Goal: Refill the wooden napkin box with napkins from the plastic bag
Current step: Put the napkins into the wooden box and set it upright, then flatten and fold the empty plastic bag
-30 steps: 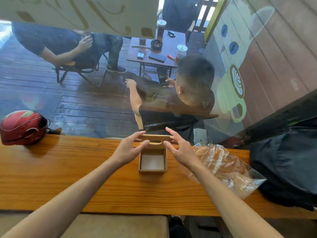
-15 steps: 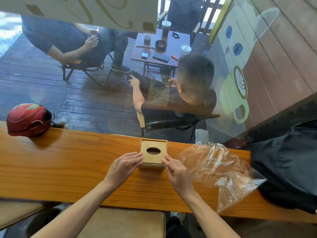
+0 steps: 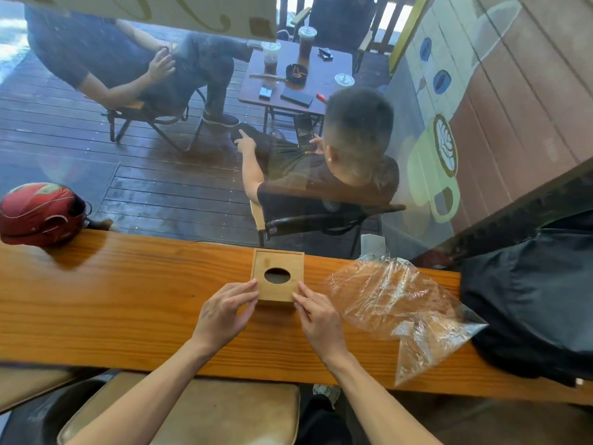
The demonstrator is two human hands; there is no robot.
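Note:
The wooden napkin box (image 3: 278, 273) stands on the wooden counter (image 3: 128, 293), its lid shut, with a dark oval slot on top. My left hand (image 3: 226, 313) touches the box's near left corner with its fingertips. My right hand (image 3: 316, 316) touches the near right corner the same way. The clear plastic bag (image 3: 404, 311) lies crumpled on the counter just right of the box; I cannot tell if anything is inside it.
A red helmet (image 3: 40, 213) rests at the counter's far left. A black bag (image 3: 532, 303) fills the right end. A cushioned stool (image 3: 205, 409) is below the counter. Behind the window glass, two people sit at a small table (image 3: 298, 81).
A second ago the box was open, showing white inside, with both hands on the raised lid. The lid is now down, and both hands have drawn back to the near corners.

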